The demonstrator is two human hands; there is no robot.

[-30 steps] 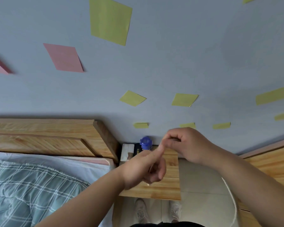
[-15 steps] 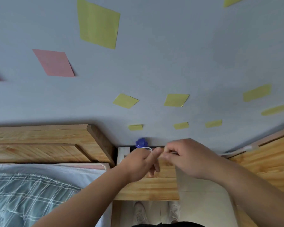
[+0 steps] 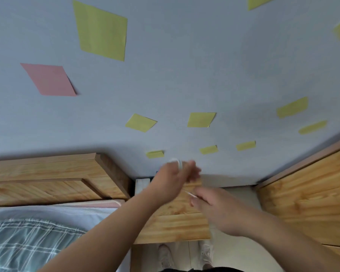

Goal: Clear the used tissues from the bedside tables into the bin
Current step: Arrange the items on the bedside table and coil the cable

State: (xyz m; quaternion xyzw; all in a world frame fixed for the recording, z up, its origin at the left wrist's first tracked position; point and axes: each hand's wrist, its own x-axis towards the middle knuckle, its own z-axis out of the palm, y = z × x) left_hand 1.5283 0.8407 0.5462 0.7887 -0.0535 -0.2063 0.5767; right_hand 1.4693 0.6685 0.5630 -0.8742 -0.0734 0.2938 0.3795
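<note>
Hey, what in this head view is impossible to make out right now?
Head view:
The left hand: motion-blurred, grip unclear.
The white sliver the right hand pinches: too small to name.
The bedside table top: mostly hidden by both hands.
The bin: out of frame.

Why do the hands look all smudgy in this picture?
Head view: the left hand and the white thing at its fingers are smeared, likely by fast motion; the right hand is blurred less; the yellow notes on the wall look sharp.
</note>
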